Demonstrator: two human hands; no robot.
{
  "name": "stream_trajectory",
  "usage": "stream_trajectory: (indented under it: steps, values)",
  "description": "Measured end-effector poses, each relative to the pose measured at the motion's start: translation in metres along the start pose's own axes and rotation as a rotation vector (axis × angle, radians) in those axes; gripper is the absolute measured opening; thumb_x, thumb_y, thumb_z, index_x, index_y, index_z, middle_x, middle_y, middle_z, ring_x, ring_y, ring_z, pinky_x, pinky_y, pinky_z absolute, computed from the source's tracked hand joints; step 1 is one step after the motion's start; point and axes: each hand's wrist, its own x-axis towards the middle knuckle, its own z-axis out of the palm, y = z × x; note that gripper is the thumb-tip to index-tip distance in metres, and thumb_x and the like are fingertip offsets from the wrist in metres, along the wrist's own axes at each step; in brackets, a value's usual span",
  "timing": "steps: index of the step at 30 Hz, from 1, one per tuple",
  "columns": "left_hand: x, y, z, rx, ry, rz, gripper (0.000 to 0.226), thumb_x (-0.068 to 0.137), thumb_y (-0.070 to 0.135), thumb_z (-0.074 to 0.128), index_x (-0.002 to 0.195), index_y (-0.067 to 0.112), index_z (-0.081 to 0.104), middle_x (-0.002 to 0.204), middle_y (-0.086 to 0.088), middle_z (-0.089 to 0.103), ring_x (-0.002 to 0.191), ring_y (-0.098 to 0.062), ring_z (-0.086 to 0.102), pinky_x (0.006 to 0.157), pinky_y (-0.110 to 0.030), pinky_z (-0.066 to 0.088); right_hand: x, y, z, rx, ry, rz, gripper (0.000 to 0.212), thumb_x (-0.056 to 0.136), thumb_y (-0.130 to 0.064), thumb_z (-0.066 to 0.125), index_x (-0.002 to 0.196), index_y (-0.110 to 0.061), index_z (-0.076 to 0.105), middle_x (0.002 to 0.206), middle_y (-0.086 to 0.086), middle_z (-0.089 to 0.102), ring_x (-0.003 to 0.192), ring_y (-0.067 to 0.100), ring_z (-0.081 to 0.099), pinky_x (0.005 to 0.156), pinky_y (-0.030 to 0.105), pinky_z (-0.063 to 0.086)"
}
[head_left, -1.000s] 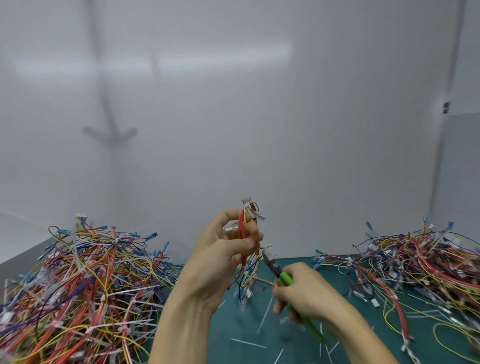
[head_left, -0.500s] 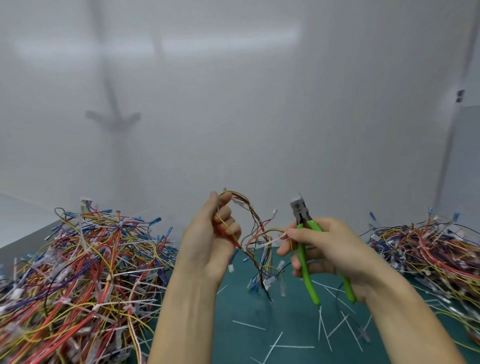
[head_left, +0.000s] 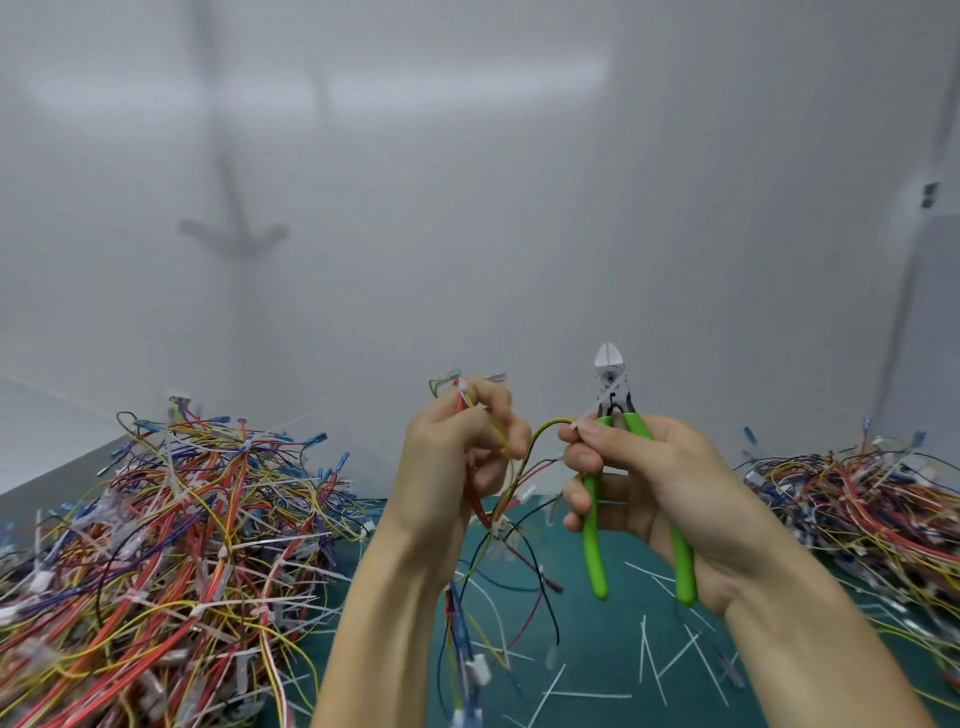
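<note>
Bottom of frame, nearest us: green mat (head_left: 587, 649), scattered with white cut tie scraps (head_left: 655, 659). We count roughly a dozen; blur prevents an exact figure.

Centre of frame: we see two hands raised above the mat. The left hand (head_left: 452, 467) has its fingers curled tight round the upper end of one wire harness (head_left: 519, 499). The loose leads hang down past the wrist toward the mat. The right hand (head_left: 654, 483) wraps both green handles of one pair of cutters (head_left: 594, 540), blades pointing up and closed. Its thumb and forefinger also pinch a loop of the same harness. The harness bridges the small gap between the hands.

Lower left: one large wire pile (head_left: 171, 545), reaching the frame edge and just beside the left forearm. Lower right: a second wire pile (head_left: 862, 499), close to the right forearm. Open mat lies only in the strip between the two piles.

Upper frame, farthest: plain white wall (head_left: 519, 208).
</note>
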Motion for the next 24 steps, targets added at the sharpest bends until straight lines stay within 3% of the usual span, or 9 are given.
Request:
stream_trajectory:
  steps: [5,7,10,12,14,17,20,22,24]
  values:
    - [-0.002,0.001,0.009,0.226,-0.024,0.038,0.04,0.067,0.014,0.044,0.093,0.014,0.075,0.063,-0.004,0.052,0.036,-0.007,0.025,0.039,-0.017,0.02,0.0,0.001,0.001,0.036,-0.02,0.038,0.02,0.086,-0.019,0.062,0.096,-0.001,0.063,0.063,0.002,0.049,0.049,0.019,0.052,0.049,0.033,0.053]
    - [-0.004,0.002,0.009,0.187,-0.057,0.01,0.044,0.07,0.02,0.04,0.095,0.007,0.073,0.053,-0.004,0.048,0.036,-0.011,0.019,0.041,-0.024,0.013,0.0,0.001,0.001,0.017,-0.013,0.036,0.016,0.091,-0.016,0.06,0.094,-0.001,0.063,0.064,0.003,0.05,0.05,0.02,0.053,0.05,0.034,0.053]
    - [-0.005,0.004,0.008,0.123,-0.054,-0.025,0.046,0.08,0.036,0.041,0.098,0.011,0.074,0.074,-0.002,0.063,0.035,-0.011,0.017,0.043,-0.041,0.012,0.0,0.001,0.0,-0.014,0.01,0.034,0.014,0.095,-0.014,0.058,0.093,-0.002,0.065,0.066,0.005,0.053,0.052,0.021,0.054,0.052,0.033,0.054]
    - [-0.005,0.006,0.008,0.178,-0.021,-0.039,0.041,0.087,0.043,0.048,0.09,0.012,0.075,0.065,0.004,0.062,0.034,-0.009,0.019,0.042,-0.031,0.013,0.0,0.001,0.0,-0.038,0.015,0.027,0.015,0.096,-0.014,0.058,0.095,-0.001,0.066,0.068,0.005,0.055,0.052,0.021,0.055,0.053,0.034,0.054]
    - [-0.003,0.005,0.008,0.264,0.006,-0.006,0.022,0.091,0.024,0.063,0.078,0.01,0.073,0.046,0.01,0.053,0.031,-0.003,0.031,0.04,-0.021,0.026,0.0,0.001,-0.001,-0.041,0.025,0.013,0.016,0.096,-0.013,0.058,0.095,0.0,0.067,0.068,0.005,0.056,0.052,0.021,0.056,0.053,0.035,0.055]
    - [-0.003,0.001,0.009,0.33,0.036,0.053,0.012,0.085,0.007,0.071,0.074,0.012,0.074,0.051,0.013,0.06,0.037,0.004,0.046,0.041,-0.005,0.033,-0.001,0.001,0.0,-0.051,0.071,-0.008,0.017,0.097,-0.013,0.058,0.093,0.001,0.068,0.072,0.01,0.063,0.052,0.022,0.057,0.054,0.036,0.056]
    - [0.0,-0.003,0.008,0.315,0.146,0.065,0.013,0.083,0.01,0.074,0.071,0.014,0.073,0.053,0.013,0.059,0.038,0.002,0.042,0.042,-0.006,0.032,-0.001,0.002,0.001,-0.252,0.208,-0.054,0.022,0.098,-0.022,0.059,0.094,-0.002,0.069,0.083,0.013,0.072,0.053,0.021,0.062,0.056,0.04,0.06]
    - [0.002,-0.005,0.007,0.329,0.229,0.073,0.017,0.083,0.013,0.073,0.066,0.016,0.069,0.047,0.015,0.051,0.038,0.0,0.038,0.041,-0.008,0.03,-0.001,0.002,0.0,-0.551,0.288,-0.112,0.028,0.098,-0.034,0.057,0.092,-0.008,0.067,0.078,0.015,0.07,0.058,0.023,0.065,0.066,0.046,0.06]
    - [0.004,-0.006,0.005,0.328,0.293,0.096,0.019,0.082,0.014,0.075,0.064,0.016,0.068,0.045,0.014,0.052,0.04,0.0,0.042,0.042,-0.008,0.034,-0.002,0.001,0.0,-0.906,0.316,-0.202,0.037,0.097,-0.049,0.049,0.084,-0.018,0.063,0.071,0.008,0.066,0.07,0.023,0.065,0.071,0.039,0.053]
